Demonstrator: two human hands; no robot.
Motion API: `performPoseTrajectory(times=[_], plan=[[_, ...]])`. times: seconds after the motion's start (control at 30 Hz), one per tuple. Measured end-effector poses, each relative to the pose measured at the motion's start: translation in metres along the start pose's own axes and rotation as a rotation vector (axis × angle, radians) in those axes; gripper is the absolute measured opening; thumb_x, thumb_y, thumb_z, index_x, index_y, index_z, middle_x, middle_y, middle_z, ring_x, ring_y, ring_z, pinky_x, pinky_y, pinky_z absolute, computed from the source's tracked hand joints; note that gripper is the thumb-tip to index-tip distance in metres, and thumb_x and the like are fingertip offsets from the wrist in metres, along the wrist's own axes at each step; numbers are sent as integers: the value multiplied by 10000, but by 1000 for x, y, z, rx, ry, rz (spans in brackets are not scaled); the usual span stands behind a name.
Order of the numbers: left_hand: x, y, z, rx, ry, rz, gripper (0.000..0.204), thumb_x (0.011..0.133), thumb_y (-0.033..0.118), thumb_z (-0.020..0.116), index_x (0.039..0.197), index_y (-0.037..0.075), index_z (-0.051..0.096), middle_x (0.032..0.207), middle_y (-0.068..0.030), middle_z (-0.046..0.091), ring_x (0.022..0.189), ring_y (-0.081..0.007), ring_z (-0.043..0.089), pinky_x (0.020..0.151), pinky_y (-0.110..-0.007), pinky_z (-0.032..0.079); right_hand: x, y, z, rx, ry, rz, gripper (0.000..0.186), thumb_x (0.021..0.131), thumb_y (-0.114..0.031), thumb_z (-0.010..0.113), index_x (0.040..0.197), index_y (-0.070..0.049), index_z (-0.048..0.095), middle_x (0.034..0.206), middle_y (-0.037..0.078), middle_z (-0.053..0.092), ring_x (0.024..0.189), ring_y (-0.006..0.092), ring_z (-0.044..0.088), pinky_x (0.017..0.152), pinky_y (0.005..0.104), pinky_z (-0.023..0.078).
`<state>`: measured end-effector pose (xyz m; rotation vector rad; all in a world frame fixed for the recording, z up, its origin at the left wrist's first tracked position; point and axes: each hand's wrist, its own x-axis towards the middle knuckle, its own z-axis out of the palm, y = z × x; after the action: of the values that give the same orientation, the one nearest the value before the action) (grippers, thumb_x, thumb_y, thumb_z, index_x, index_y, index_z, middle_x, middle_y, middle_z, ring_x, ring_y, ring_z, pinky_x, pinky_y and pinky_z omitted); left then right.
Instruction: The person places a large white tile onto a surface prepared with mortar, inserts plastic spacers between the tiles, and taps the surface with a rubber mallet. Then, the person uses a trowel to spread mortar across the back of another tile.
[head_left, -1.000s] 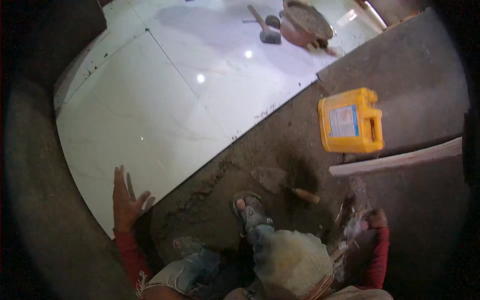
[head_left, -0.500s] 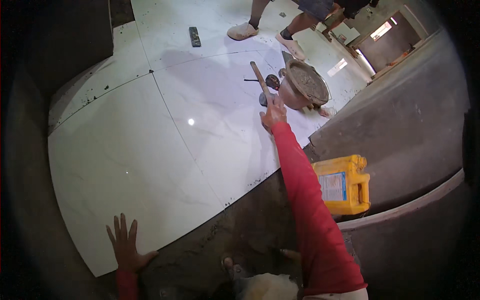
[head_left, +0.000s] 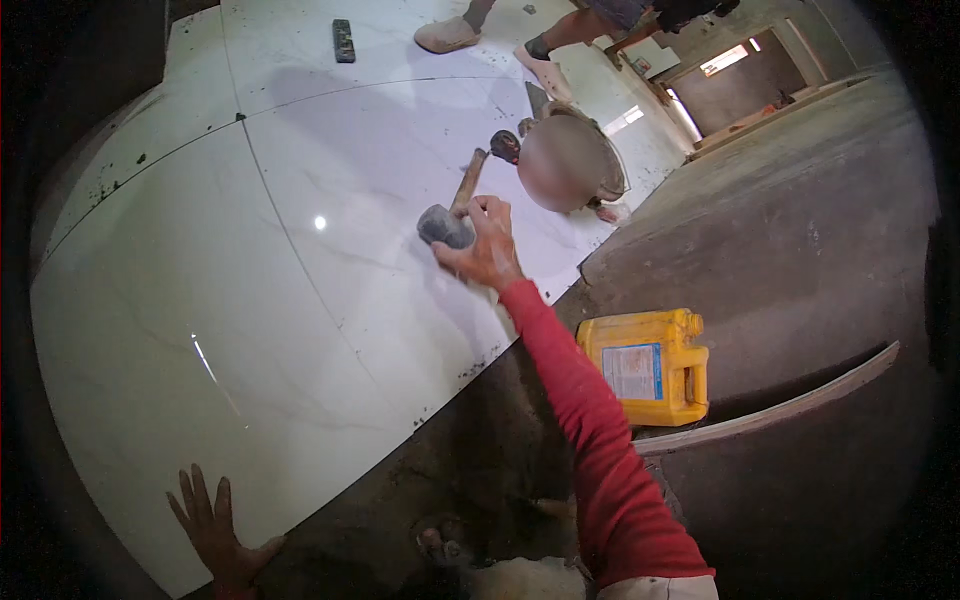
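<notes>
My right hand (head_left: 487, 245) grips a rubber mallet close to its head, over the white tiles. The mallet (head_left: 445, 227) has a dark grey head and a wooden handle that points away from me. At the lower left, my left hand (head_left: 213, 528) lies flat with fingers spread on the near corner of a large glossy white tile (head_left: 200, 350). Beyond the right hand stands a mortar bucket (head_left: 612, 165), its front blurred. A small dark round item (head_left: 505, 146) sits beside the bucket.
A yellow jerrycan (head_left: 650, 365) stands right of my red sleeve, by a grey wall (head_left: 780, 230). Dark rough floor (head_left: 400, 500) borders the tile's near edge. A black block (head_left: 344, 41) rests on the far tiles. Another person's shoe (head_left: 447, 36) is at the top.
My right hand has lifted the mallet and brought it nearer and to the left, away from the bucket. The view has shifted, while my left hand stays on the tile corner.
</notes>
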<state>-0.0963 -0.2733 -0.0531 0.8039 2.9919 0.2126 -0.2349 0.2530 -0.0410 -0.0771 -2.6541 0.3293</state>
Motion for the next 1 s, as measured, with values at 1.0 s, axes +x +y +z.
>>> performPoseTrajectory(times=[1.0], plan=[[-23, -16, 35, -56, 94, -48, 1127, 591, 718, 693, 1426, 63, 316, 1477, -130, 331, 1379, -311, 285, 1107, -561, 169, -186, -298, -58, 715, -458, -159, 348, 910, -220, 579, 1140, 18, 471, 853, 221, 602, 710, 356, 637, 558, 397, 514]])
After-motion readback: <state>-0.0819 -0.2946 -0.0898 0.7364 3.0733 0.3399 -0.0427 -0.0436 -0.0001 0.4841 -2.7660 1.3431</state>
